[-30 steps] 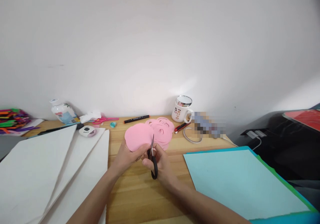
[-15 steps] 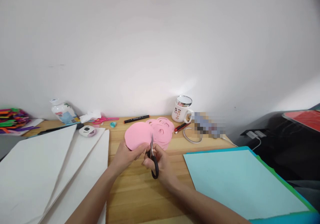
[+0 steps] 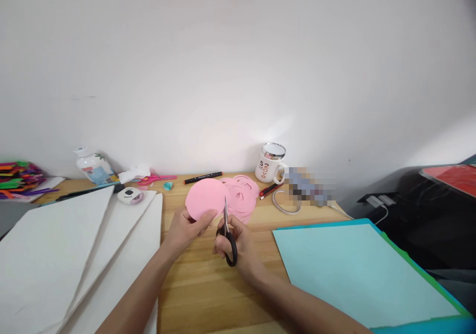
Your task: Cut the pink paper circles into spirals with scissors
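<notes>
My left hand (image 3: 186,230) pinches the lower edge of a round pink paper disc (image 3: 205,197), held up over the wooden table (image 3: 203,279). My right hand (image 3: 238,247) grips black-handled scissors (image 3: 227,234), blades pointing up along the disc's right edge. Just behind the disc lies a pile of pink paper cut-outs (image 3: 241,195) with holes in them.
White sheets (image 3: 70,254) fan out on the left, a light blue sheet (image 3: 357,269) lies on the right. Along the wall stand a white mug (image 3: 270,163), a black marker (image 3: 203,177), a small bottle (image 3: 92,165), a red pen (image 3: 268,189) and coloured strips (image 3: 18,177).
The pink disc has been lifted and turned a little in my left hand. The scissors stay at its right edge, blades slightly higher.
</notes>
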### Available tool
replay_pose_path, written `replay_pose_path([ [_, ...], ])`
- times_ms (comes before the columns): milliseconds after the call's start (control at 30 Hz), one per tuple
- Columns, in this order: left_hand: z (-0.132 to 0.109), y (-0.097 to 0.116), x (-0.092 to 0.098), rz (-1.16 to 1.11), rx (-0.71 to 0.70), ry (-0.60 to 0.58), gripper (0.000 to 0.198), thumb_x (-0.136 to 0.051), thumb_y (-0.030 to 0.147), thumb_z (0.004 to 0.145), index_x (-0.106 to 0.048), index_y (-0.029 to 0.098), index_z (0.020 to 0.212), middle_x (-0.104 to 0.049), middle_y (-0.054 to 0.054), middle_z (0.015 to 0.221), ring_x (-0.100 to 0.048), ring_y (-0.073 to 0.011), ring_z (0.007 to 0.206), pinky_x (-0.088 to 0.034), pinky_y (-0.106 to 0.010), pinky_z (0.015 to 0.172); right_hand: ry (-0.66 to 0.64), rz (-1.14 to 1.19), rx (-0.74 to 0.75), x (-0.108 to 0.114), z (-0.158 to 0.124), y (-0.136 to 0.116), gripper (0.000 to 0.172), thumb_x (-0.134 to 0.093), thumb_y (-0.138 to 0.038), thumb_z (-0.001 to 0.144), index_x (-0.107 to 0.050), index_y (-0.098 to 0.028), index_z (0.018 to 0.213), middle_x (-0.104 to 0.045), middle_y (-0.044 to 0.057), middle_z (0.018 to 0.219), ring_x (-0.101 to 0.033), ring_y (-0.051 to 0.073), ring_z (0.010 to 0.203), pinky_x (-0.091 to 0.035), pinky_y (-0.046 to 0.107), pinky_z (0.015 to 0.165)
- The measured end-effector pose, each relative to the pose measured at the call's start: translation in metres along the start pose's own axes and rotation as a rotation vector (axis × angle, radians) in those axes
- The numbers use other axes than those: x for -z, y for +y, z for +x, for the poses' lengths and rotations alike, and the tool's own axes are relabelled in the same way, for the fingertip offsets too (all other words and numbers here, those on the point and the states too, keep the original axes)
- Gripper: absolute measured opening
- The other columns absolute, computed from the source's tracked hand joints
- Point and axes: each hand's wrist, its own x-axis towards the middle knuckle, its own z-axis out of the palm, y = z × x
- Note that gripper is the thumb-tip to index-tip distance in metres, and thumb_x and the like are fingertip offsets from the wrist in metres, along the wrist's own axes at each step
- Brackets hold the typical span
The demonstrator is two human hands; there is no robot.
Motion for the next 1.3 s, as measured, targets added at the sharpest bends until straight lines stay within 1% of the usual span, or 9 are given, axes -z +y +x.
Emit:
replay_pose_path([
  [67,0.001,0.0,0.0,-0.008,-0.026,-0.008,0.045,-0.053,0.043,0.072,-0.036,0.017,0.039,-0.034,0.005,0.037,-0.029,-0.0058,0.038,-0.024,-0.02,0.039,0.008,0.005,-0.004,0.0,-0.001,0.002,0.033,-0.068,-0.04,0.062,-0.044,-0.021,0.074,-0.047,-0.009,0.044,-0.041,0.008,0.036,-0.031,0.018,0.037],
  [133,0.001,0.0,-0.002,-0.013,-0.009,-0.007,0.045,-0.053,0.043,0.073,-0.037,0.017,0.04,-0.036,0.004,0.038,-0.03,-0.0061,0.038,-0.026,-0.02,0.039,0.007,0.015,-0.014,-0.001,-0.002,0.005,0.034,-0.069,-0.041,0.061,-0.044,-0.021,0.074,-0.047,-0.009,0.044,-0.042,0.008,0.037,-0.031,0.018,0.037],
  [267,-0.001,0.004,-0.004,-0.008,0.057,0.012,0.035,-0.06,0.04,0.067,-0.045,0.016,0.047,-0.042,0.004,0.041,-0.036,-0.008,0.041,-0.03,-0.02,0.04,-0.014,0.033,-0.02,-0.002,-0.002,0.007,0.038,-0.07,-0.044,0.059,-0.044,-0.021,0.075,-0.048,-0.008,0.048,-0.04,0.008,0.039,-0.031,0.019,0.039],
  [400,-0.003,0.008,-0.005,-0.001,0.056,0.005,0.024,-0.062,0.036,0.064,-0.053,0.016,0.055,-0.043,0.004,0.042,-0.038,-0.009,0.042,-0.032,-0.02,0.039,-0.024,0.026,0.042,-0.002,0.001,0.001,0.04,-0.074,-0.043,0.057,-0.047,-0.02,0.076,-0.048,-0.005,0.058,-0.039,0.009,0.049,-0.031,0.02,0.045],
  [533,-0.003,0.007,-0.003,-0.005,0.049,-0.014,0.022,-0.064,0.035,0.063,-0.056,0.015,0.062,-0.043,0.005,0.042,-0.039,-0.0096,0.042,-0.033,-0.02,0.04,-0.026,0.032,0.071,-0.002,0.002,-0.005,0.041,-0.075,-0.044,0.056,-0.048,-0.02,0.076,-0.045,-0.005,0.059,-0.038,0.009,0.053,-0.031,0.021,0.048],
  [767,-0.002,0.004,-0.001,-0.016,0.046,-0.002,0.025,-0.064,0.036,0.064,-0.052,0.015,0.059,-0.042,0.005,0.043,-0.037,-0.0079,0.041,-0.032,-0.019,0.038,-0.03,0.022,0.041,0.0,0.001,0.0,0.039,-0.072,-0.043,0.059,-0.046,-0.02,0.077,-0.044,-0.006,0.056,-0.035,0.008,0.048,-0.027,0.019,0.043],
  [1100,-0.001,-0.003,0.003,-0.007,0.01,-0.014,0.038,-0.062,0.038,0.066,-0.04,0.016,0.044,-0.037,0.005,0.04,-0.033,-0.0068,0.04,-0.026,-0.019,0.038,0.001,-0.013,0.007,0.001,0.001,-0.001,0.03,-0.068,-0.033,0.061,-0.046,-0.02,0.076,-0.05,-0.008,0.048,-0.039,0.007,0.04,-0.031,0.018,0.039],
  [1300,0.002,-0.002,0.003,-0.027,-0.026,-0.033,0.042,-0.057,0.04,0.07,-0.037,0.016,0.041,-0.034,0.005,0.038,-0.03,-0.0058,0.039,-0.023,-0.02,0.039,0.011,-0.01,-0.016,0.0,0.001,0.0,0.029,-0.067,-0.032,0.061,-0.044,-0.02,0.074,-0.048,-0.009,0.042,-0.039,0.006,0.036,-0.03,0.017,0.037],
])
